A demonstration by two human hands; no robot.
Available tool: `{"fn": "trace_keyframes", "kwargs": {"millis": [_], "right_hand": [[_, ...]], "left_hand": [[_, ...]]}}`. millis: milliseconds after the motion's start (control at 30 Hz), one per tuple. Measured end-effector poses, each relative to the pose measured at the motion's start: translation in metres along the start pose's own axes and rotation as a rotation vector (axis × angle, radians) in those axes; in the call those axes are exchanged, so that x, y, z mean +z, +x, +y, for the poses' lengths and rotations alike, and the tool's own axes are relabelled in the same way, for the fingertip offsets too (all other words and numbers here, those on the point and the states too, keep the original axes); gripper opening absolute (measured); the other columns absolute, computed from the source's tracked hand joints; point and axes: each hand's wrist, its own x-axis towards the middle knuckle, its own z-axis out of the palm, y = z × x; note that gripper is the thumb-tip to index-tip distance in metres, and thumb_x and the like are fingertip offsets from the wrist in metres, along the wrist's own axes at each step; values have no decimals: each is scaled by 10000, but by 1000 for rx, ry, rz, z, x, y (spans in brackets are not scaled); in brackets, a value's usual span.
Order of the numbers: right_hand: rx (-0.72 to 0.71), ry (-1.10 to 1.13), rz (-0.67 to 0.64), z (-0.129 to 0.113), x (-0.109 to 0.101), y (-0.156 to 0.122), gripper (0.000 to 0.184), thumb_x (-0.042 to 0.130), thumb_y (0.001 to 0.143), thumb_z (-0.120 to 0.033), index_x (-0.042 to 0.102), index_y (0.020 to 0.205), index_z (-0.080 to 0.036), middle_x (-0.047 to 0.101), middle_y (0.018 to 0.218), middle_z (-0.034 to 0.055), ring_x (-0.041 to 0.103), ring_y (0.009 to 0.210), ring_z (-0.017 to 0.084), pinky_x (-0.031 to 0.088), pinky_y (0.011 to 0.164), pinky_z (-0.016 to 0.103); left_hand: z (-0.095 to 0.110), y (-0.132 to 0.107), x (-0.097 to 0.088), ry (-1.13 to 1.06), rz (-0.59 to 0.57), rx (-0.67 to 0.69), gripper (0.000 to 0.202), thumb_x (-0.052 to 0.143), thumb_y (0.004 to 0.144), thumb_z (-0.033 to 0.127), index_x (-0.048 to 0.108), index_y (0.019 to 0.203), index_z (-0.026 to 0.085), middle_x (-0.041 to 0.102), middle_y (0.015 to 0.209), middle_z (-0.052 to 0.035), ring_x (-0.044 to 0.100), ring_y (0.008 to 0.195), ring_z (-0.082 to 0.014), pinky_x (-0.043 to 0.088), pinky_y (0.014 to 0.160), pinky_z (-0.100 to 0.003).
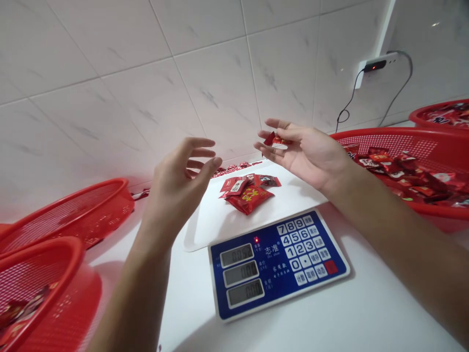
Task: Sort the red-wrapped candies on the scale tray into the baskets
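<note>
My right hand hovers above the white scale pan, its fingers pinching a small red wrapped candy. My left hand is raised to the left of it, fingers curved and apart, holding nothing. On the pan lies a small pile of red candy packets. The blue keypad panel of the electronic scale faces me, with a red light lit above its three displays.
A red mesh basket with several red candies sits at the right, another basket behind it. Two red baskets are at the left. A wall socket with a plug and cable is on the tiled wall.
</note>
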Motion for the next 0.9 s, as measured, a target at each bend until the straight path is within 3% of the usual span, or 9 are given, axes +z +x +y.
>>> {"fn": "trace_keyframes", "kwargs": {"millis": [567,733,833,900], "right_hand": [[16,0,-30,3,-2,1,224,419,862,-19,568,936,-168,609,963,68,656,869,131,567,820,266],[-23,-32,-34,-5,-4,1,217,444,849,-23,590,925,-165,626,976,80,668,884,146,571,794,279],[-116,-101,15,-31,-13,-1,252,413,887,-31,629,881,-161,657,939,64,673,879,135,561,758,262],[-222,-140,76,-54,-22,-6,313,380,928,-35,663,858,-147,679,874,49,674,832,108,540,728,230]], "left_hand": [[8,-4,4,18,-48,33,236,642,857,364,665,1059,245,717,1037,-26,663,922,-194,516,727,-265],[7,-6,0,-13,-72,51,313,634,860,474,651,1080,252,699,1100,-38,658,957,-208,527,785,-278],[2,-1,4,-18,-205,81,464,584,861,575,585,1236,302,622,1288,-60,616,1115,-258,517,899,-350],[-4,7,15,65,-399,117,623,576,836,631,467,1389,364,452,1482,-85,514,1267,-320,478,976,-437]]}}
